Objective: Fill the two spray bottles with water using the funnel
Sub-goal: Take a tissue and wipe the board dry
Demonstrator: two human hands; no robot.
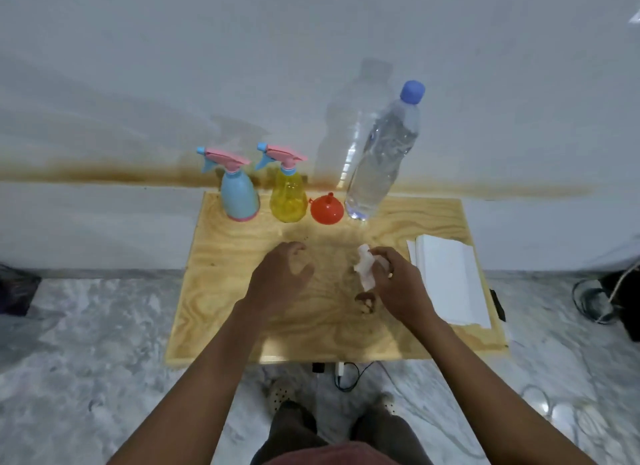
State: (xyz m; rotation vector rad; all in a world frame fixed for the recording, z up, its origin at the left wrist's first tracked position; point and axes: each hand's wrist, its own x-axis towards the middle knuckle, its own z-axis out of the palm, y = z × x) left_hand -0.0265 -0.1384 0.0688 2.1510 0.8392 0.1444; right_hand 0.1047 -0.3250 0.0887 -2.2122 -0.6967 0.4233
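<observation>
Risk: the tall capped water bottle (381, 152) stands just beside the funnel (326, 208), so a careless reach for the funnel could topple it. The blue spray bottle (239, 197) and yellow spray bottle (288, 201) still carry their trigger heads, so pouring now would spill. The right grip (398, 284) pinches a crumpled white tissue (365, 268). The left grip (280, 274) is loosely curled and holds nothing. Bottles and funnel stand along the tabletop's (214, 256) far edge, well apart from both grips.

Funnel (326, 210) between right spray bottle (288, 201) and water bottle (377, 163).
</observation>
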